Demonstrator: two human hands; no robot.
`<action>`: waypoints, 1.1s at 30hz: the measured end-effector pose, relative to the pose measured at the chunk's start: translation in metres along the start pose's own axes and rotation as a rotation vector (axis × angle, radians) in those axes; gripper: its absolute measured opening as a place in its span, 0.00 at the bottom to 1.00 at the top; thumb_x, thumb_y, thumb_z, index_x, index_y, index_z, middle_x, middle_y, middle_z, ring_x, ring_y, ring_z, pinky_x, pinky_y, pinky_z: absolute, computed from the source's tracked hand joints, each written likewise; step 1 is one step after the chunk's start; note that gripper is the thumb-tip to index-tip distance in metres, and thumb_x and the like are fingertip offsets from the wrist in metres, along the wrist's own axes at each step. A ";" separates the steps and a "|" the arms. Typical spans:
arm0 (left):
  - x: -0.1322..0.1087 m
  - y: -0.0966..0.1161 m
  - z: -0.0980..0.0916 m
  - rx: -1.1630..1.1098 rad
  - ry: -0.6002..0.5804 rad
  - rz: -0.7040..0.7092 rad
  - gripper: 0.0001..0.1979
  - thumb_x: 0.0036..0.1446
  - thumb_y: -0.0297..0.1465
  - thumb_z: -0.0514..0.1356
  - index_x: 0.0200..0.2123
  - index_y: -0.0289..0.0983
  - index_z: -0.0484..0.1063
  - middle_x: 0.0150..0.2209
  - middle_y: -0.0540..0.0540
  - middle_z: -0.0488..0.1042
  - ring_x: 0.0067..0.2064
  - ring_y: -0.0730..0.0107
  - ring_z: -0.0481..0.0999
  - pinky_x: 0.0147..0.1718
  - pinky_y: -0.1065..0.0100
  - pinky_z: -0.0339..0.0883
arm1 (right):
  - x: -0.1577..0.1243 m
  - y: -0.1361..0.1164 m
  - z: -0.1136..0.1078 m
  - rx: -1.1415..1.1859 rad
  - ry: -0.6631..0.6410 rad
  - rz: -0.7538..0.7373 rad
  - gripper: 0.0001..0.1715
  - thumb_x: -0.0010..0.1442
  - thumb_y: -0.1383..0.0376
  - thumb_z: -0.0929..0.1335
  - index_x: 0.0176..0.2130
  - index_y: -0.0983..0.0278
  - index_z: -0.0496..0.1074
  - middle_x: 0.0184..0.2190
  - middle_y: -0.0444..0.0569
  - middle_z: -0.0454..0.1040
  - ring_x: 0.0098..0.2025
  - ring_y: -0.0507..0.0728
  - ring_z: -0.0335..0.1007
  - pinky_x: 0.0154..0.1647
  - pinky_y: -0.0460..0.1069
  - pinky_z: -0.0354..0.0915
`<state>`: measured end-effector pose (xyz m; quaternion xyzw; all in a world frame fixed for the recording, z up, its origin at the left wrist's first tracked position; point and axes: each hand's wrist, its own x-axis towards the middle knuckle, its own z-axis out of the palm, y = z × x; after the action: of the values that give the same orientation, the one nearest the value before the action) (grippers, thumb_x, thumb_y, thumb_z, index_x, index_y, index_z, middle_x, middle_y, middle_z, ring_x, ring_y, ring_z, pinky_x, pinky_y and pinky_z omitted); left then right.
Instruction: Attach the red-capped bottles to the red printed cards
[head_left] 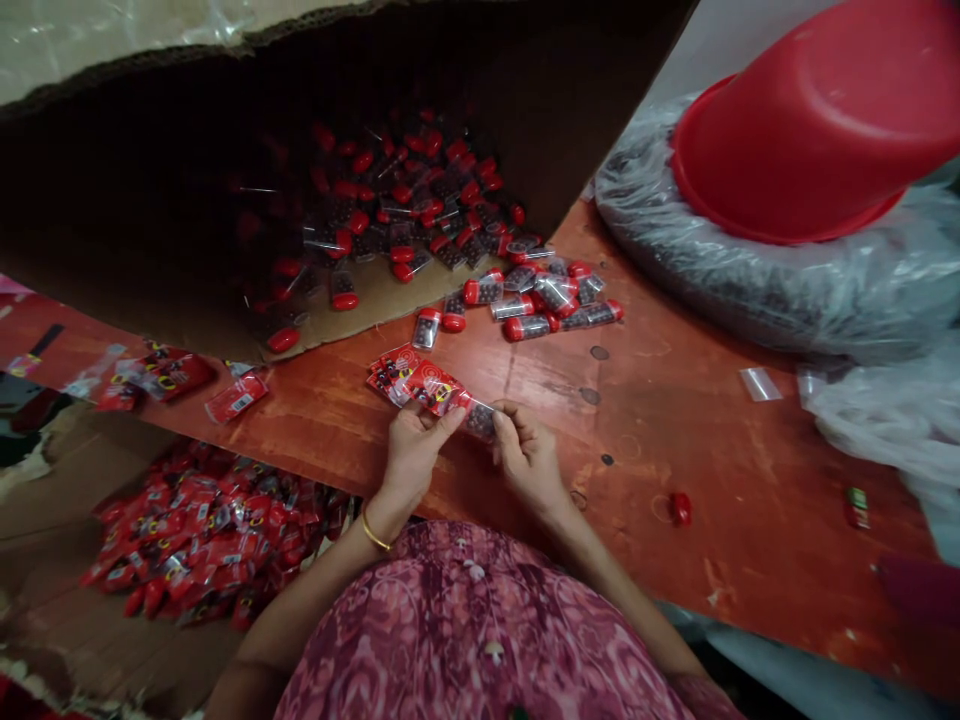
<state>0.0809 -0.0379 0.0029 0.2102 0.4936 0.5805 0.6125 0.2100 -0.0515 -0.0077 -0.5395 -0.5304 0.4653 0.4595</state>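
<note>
My left hand (412, 450) pinches a red printed packet (435, 388) near the front edge of the red-brown table (675, 420). My right hand (525, 455) grips a small clear tube of dark pellets (480, 418) whose end sits at the packet's mouth. More red packets (390, 372) lie fanned out just behind my left hand. Several clear tubes with red caps (536, 298) lie in a heap farther back. They spill out of a tipped cardboard box (150, 200) that holds many more.
A box below the table's left edge holds a pile of filled red packets (202, 540). Loose packets (169, 375) lie on the far left. A red plastic basin (817, 120) rests upside down on a plastic-wrapped bundle (750, 280) at the right. A red cap (681, 508) lies by itself.
</note>
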 end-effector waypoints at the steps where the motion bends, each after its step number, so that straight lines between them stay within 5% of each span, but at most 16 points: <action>1: -0.001 -0.001 0.001 -0.012 0.013 -0.011 0.17 0.34 0.33 0.72 0.30 0.34 0.74 0.28 0.51 0.77 0.29 0.76 0.74 0.35 0.72 0.66 | -0.001 0.001 0.003 -0.007 0.027 -0.012 0.16 0.62 0.54 0.60 0.38 0.63 0.68 0.16 0.38 0.60 0.17 0.48 0.55 0.18 0.44 0.54; 13: 0.006 0.009 0.004 0.003 -0.111 -0.085 0.16 0.39 0.39 0.69 0.26 0.32 0.78 0.24 0.47 0.77 0.26 0.75 0.72 0.28 0.73 0.65 | 0.004 -0.009 0.023 0.206 0.002 0.116 0.19 0.60 0.50 0.62 0.35 0.63 0.65 0.15 0.35 0.61 0.11 0.46 0.51 0.12 0.42 0.51; 20: 0.009 0.014 0.005 -0.079 -0.039 -0.135 0.14 0.35 0.36 0.71 0.26 0.34 0.79 0.24 0.46 0.78 0.29 0.70 0.76 0.35 0.70 0.68 | -0.002 -0.005 0.027 0.084 -0.006 -0.019 0.13 0.60 0.55 0.63 0.38 0.62 0.68 0.19 0.38 0.64 0.17 0.48 0.57 0.17 0.43 0.56; 27: 0.001 -0.008 0.001 0.069 -0.078 0.011 0.16 0.47 0.40 0.65 0.35 0.34 0.79 0.33 0.44 0.80 0.31 0.71 0.76 0.31 0.73 0.67 | -0.005 -0.008 0.038 0.262 0.021 0.120 0.18 0.60 0.51 0.61 0.35 0.62 0.65 0.16 0.35 0.60 0.11 0.45 0.51 0.11 0.42 0.50; 33: -0.006 -0.001 0.006 -0.048 -0.077 -0.002 0.23 0.50 0.49 0.60 0.37 0.35 0.78 0.38 0.42 0.80 0.39 0.64 0.77 0.38 0.67 0.69 | -0.006 -0.008 0.037 0.152 0.034 0.018 0.17 0.61 0.52 0.62 0.38 0.62 0.66 0.19 0.38 0.64 0.15 0.46 0.56 0.14 0.42 0.55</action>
<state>0.0874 -0.0413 0.0069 0.2174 0.4559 0.5829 0.6365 0.1721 -0.0570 -0.0054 -0.5158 -0.4807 0.4992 0.5037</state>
